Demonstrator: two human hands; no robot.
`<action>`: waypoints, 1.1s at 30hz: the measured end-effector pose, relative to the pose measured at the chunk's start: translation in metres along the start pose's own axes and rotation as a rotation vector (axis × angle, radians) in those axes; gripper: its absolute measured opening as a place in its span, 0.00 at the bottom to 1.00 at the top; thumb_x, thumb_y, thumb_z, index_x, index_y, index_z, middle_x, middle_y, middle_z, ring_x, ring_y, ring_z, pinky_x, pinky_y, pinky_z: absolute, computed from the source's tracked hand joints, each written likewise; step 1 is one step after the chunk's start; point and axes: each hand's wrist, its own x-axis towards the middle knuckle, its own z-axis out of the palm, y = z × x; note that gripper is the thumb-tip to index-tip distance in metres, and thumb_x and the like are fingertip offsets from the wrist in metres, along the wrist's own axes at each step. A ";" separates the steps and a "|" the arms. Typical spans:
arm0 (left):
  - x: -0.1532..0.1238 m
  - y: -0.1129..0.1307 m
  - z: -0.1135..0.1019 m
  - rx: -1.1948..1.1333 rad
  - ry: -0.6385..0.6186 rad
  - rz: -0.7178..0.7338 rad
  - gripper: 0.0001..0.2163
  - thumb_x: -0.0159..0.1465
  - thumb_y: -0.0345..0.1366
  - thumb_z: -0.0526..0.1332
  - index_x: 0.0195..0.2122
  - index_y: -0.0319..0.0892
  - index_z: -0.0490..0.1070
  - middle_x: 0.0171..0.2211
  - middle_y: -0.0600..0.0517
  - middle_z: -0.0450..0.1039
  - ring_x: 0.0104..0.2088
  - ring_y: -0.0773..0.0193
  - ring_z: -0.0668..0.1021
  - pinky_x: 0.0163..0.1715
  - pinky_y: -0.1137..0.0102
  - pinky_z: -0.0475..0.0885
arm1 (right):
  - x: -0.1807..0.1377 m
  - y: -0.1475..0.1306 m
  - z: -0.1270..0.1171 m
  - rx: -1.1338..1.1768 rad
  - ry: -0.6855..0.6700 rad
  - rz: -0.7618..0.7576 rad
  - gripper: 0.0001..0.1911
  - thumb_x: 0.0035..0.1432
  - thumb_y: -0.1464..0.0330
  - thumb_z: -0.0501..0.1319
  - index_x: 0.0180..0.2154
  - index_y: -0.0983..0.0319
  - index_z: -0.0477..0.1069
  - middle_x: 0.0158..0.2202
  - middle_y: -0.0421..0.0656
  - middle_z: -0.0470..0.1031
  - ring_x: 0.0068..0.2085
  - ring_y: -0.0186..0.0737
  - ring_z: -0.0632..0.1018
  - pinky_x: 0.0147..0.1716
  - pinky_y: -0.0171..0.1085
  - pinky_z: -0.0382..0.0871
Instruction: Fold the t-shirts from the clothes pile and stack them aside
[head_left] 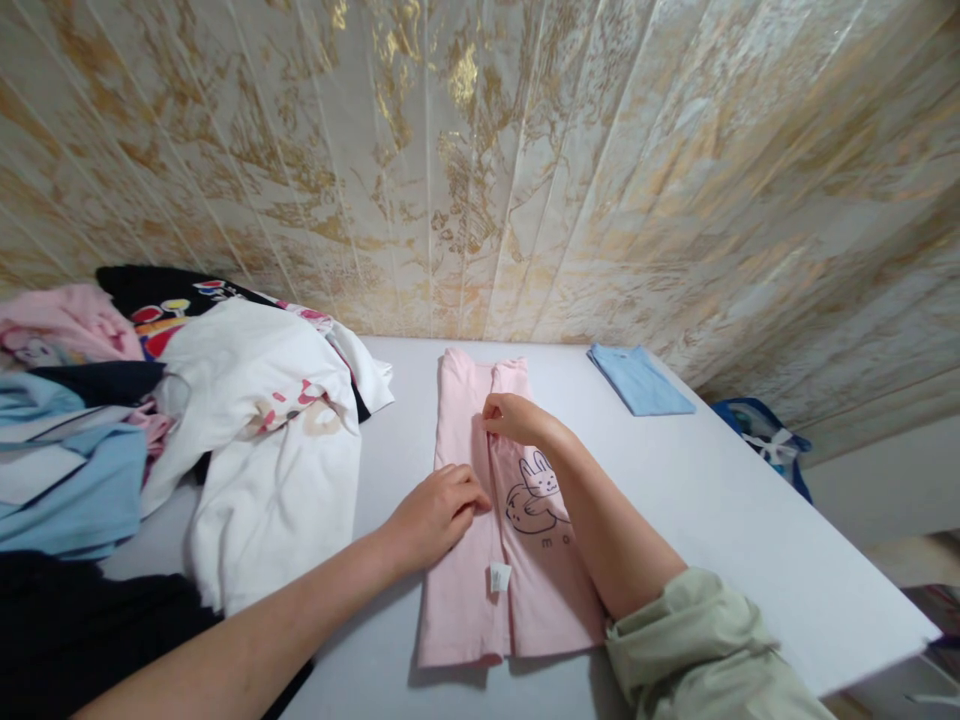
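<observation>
A pink T-shirt (pixel 461 610) lies on the white table in front of me, its left side folded inward over the front. A rabbit drawing and part of some lettering show on its right half, and a small white tag (pixel 499 577) sticks out near the lower middle. My right hand (pixel 514 417) pinches the cloth at the fold, close to the collar end. Lower down, my left hand (pixel 444 512) rests on the folded panel with its fingers curled together at the fold's edge. My right forearm covers part of the print.
Loose clothes pile up at the left, among them a white shirt (pixel 285 500), a light blue garment (pixel 82 490) and a black one (pixel 90 630). A folded blue garment (pixel 642 382) lies at the table's back right. A blue bag (pixel 765 440) stands beyond the right edge. A patterned curtain (pixel 465 180) hangs behind.
</observation>
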 end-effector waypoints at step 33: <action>0.024 0.047 0.009 0.411 -0.053 -0.442 0.07 0.58 0.37 0.54 0.26 0.43 0.68 0.27 0.50 0.75 0.30 0.58 0.77 0.30 0.67 0.63 | -0.089 0.011 0.038 -0.077 0.172 0.007 0.06 0.60 0.66 0.56 0.37 0.57 0.72 0.35 0.38 0.78 0.35 0.35 0.74 0.28 0.31 0.55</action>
